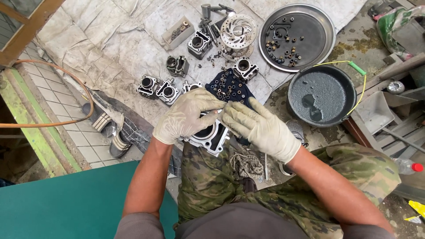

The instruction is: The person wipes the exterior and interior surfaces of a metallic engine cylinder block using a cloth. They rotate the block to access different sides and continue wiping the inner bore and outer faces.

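Engine cylinder (pixel 208 135) rests on lap, bore up; left hand (pixel 188 116) clasps its rim for steadiness, right hand (pixel 259 128) pinches something small, unclear, above bore.

From my remote view, the engine cylinder (pixel 208 135) is largely covered by the left hand (pixel 188 116) and right hand (pixel 259 128); I cannot identify what the fingertips pinch. At 1 o'clock, the parts in the metal tray (pixel 321 48) are too small to identify. At 3 o'clock, the plastic bottle (pixel 407 167) is cut off by the edge.
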